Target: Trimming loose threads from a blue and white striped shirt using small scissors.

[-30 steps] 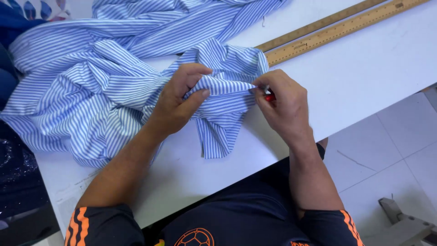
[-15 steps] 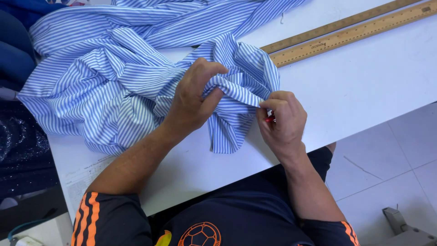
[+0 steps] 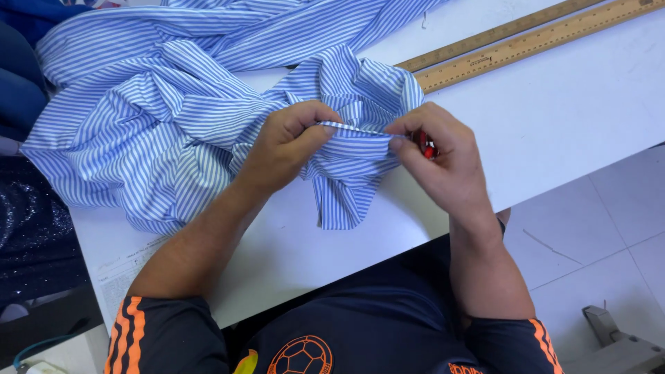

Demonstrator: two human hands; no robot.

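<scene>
A crumpled blue-and-white striped garment [image 3: 159, 118] lies across the white table [image 3: 568, 125]. My left hand [image 3: 284, 149] pinches a folded edge of the garment between thumb and fingers. My right hand [image 3: 440, 159] grips the same edge a little to the right, so the seam is stretched taut between both hands. A small red tool [image 3: 424, 144] is tucked in my right palm, mostly hidden by the fingers.
Two long wooden rulers [image 3: 533, 41] lie diagonally at the table's far right. Dark blue cloth [image 3: 17, 76] and a dark sparkly fabric [image 3: 31, 235] sit at the left. Tiled floor [image 3: 609, 235] shows beyond the table's near edge, with a grey machine pedal [image 3: 616, 343] at lower right.
Both hands shifted slightly and pulled the folded edge straighter between them; my left thumb now lies along the seam. The view has moved a little to the right.
</scene>
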